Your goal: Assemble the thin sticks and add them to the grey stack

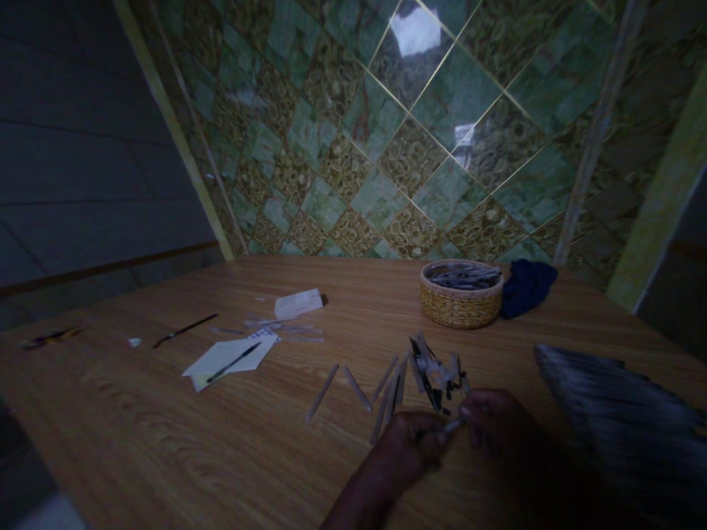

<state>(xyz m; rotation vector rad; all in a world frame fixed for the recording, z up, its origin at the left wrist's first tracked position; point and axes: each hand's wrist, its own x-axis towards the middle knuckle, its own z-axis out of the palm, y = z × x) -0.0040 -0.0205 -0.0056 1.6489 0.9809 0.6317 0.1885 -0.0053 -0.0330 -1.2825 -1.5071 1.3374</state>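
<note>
My left hand point(412, 445) and my right hand point(491, 419) are close together above the table's near side. Their closed fingers grip a short, thin pen piece point(454, 425) between them, the left at its lower end and the right at its upper end. Dim light hides its detail. Just beyond my hands lies a loose pile of pen parts point(436, 368), some black and some clear or whitish. Several translucent pen barrels point(385, 397) are scattered left of the pile. A dark, blurred row of pens point(618, 412) lies to the right of my right hand.
A round woven basket point(461, 309) full of pens stands at the back right, with dark blue cloth point(527, 287) beside it. On the left are a folded paper point(243, 357) with a black pen point(235, 361) on it, a small white box point(298, 302) and thin clear tubes point(292, 331).
</note>
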